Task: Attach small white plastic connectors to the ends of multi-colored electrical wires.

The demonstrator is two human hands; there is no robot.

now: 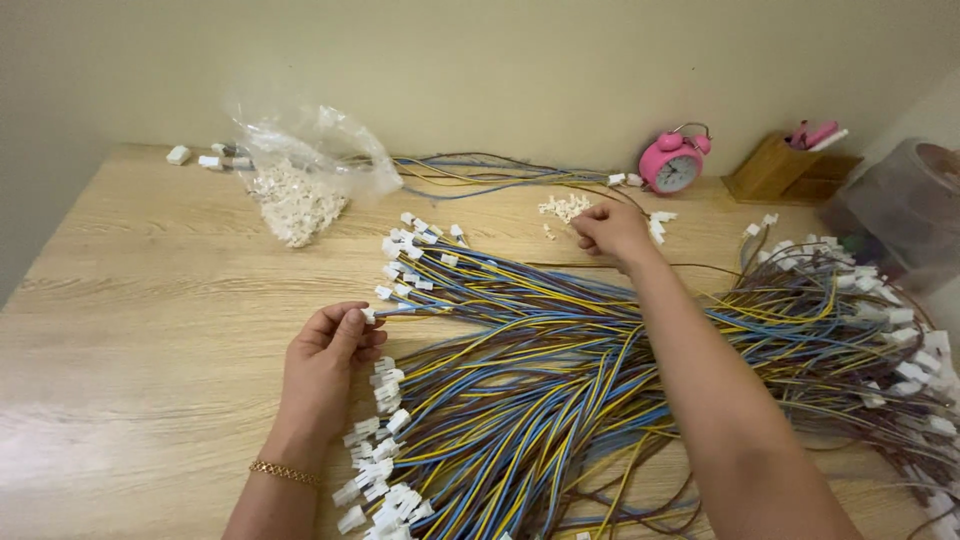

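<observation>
A big sheaf of blue, yellow and brown wires point(560, 370) with white plastic connectors on their ends lies across the wooden table point(130, 300). My left hand point(325, 365) pinches the white connector point(370, 315) of one wire at the sheaf's left side. My right hand point(610, 230) reaches far over the wires, fingers pinched at a small heap of loose white connectors point(565, 207). Whether it holds one is hidden by the fingers.
A clear plastic bag point(300, 170) of white connectors lies at the back left. A pink alarm clock point(673, 165) and a wooden pen holder point(775, 168) stand by the wall. A clear container point(905, 210) is at the right edge.
</observation>
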